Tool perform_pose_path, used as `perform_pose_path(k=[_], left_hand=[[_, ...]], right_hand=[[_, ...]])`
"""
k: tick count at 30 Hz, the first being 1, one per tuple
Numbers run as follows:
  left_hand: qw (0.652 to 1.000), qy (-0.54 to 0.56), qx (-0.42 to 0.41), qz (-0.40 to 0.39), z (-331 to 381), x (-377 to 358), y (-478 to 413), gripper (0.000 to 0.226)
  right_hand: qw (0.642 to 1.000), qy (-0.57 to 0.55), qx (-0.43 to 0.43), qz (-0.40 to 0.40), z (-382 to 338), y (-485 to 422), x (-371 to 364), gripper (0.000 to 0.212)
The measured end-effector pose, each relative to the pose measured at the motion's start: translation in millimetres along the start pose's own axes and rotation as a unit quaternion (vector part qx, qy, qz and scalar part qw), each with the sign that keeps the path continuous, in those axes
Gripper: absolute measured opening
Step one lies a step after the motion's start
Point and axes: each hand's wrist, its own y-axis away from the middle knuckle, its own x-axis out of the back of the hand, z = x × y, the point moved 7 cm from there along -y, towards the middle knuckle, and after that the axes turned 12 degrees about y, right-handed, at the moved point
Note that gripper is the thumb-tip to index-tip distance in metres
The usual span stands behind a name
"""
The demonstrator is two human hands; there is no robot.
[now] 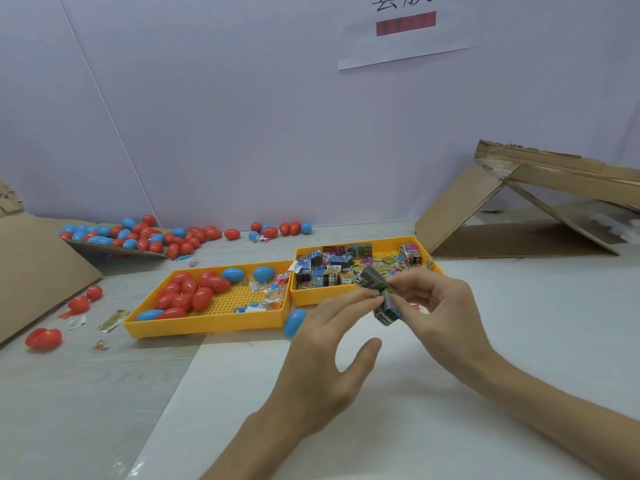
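I have the small printed carton (383, 310) up off the table, in the air just in front of the right yellow tray (311, 296), where loose cartons (329, 271) of the same kind lie heaped. My right hand (440, 306) does the gripping: thumb and fingertips pinch the carton's right-hand edge, with the fingers curled toward it. My left hand (325, 348) clamps nothing. Its fingers stretch out nearly straight with their tips against the carton's left side, and the thumb stands well clear below, touching nothing. So the carton sits between the two hands. Its long axis runs from a far upper end, tipped away toward the tray, down to a near lower end pointing at me, so it stands steeply rather than flat. It looks bent about midway, though blur hides the flaps. As I judge it, the coming move is a fold or squeeze across that long axis, and it turns on the left fingertips pushing rightward against the right hand's pinch. The right hand has the firmer hold, so it should be the anchor. A blue egg (294, 322) lies just beside my left hand, by the left yellow tray (207, 323).
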Motion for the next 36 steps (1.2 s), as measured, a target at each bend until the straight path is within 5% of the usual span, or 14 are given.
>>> perform_pose_path(k=[10,16,30,36], left_hand=[[0.994,0.035,-0.012,0.106,6,14,-1,0.049],[0.991,0.089,-0.001,0.103,4,20,-1,0.024],[0.990,0.062,-0.027,0.127,8,23,-3,0.037],[0.985,0.080,-0.015,0.153,7,26,-1,0.026]], right_hand=[[0.975,0.152,0.149,0.057,-31,15,2,0.026],[0.975,0.144,0.163,0.046,-29,11,5,0.022],[0.968,0.151,0.198,0.030,-33,13,2,0.017],[0.967,0.153,0.199,0.033,-32,13,1,0.017]])
